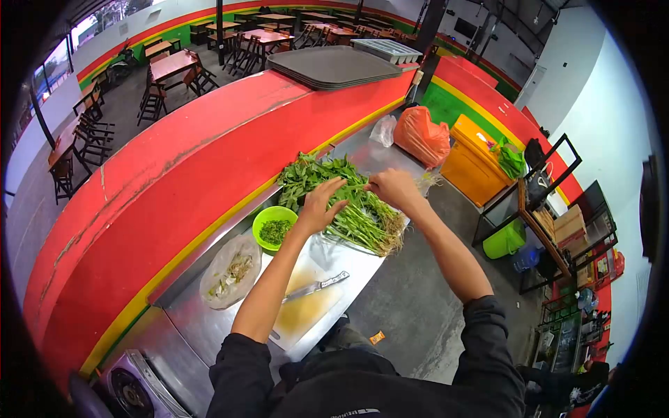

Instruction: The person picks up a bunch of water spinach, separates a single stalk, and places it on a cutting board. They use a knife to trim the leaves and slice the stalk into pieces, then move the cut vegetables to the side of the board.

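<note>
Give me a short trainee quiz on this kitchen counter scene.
1. True or false: the knife lies on the board, with no hand on it.
2. The left hand and right hand both touch the: A) board, B) greens, C) knife?
3. Fill in: the bowl of chopped leaves is ____ in colour.
Key: 1 true; 2 B; 3 green.

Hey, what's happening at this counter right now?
A person stands at a steel counter, left hand and right hand both on a pile of leafy greens with roots. A knife lies untouched on the cutting board nearer them, with a green bowl of chopped leaves and a bag of scraps alongside.
</note>
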### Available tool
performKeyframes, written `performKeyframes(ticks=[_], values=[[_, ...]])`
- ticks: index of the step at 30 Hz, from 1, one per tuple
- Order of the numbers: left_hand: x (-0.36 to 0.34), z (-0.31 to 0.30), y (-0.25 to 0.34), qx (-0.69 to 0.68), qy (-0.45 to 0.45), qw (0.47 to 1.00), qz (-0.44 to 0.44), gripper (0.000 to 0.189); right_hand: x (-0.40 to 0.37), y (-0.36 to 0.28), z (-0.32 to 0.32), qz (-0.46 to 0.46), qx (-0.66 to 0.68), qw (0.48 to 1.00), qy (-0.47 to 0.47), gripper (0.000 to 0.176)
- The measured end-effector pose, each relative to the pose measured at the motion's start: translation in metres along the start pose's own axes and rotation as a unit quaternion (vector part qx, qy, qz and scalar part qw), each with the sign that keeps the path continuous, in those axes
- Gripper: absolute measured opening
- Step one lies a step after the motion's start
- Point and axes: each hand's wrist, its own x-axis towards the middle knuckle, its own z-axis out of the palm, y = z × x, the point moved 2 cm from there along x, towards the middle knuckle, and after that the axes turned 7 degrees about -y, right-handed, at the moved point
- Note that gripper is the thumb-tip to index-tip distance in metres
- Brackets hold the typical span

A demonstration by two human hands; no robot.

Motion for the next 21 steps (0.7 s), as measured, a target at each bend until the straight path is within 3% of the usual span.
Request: performKeyframes(ticks=[9, 12, 17, 20, 21], values=[[0.02, 0.008, 0.003, 0.044, 0.043, 0.998, -0.018, 0.032, 0.008, 0.001, -0.022, -0.014, -0.018, 0.999, 0.04, 0.035], [0.024, 0.012, -0.012, 0.033, 0.006, 0.998, -0.051, 0.029, 0.007, -0.006, -0.02, -0.03, 0.004, 0.997, 0.066, 0.035], [0.029, 0.006, -0.01, -0.069, 0.084, 0.993, -0.041, 0.018, 0.012, -0.013, -0.031, -0.038, 0.005, 0.996, 0.079, 0.034], [0.04, -0.012, 0.007, -0.04, 0.093, 0.994, -0.043, 0.015, 0.012, -0.007, -0.035, -0.039, 0.002, 0.995, 0.092, 0.032], [0.044, -0.012, 0.0, 0.013, 0.121, 0.993, 0.004, 0.014, 0.008, -0.008, -0.046, -0.034, 0.019, 0.995, 0.097, 0.031]])
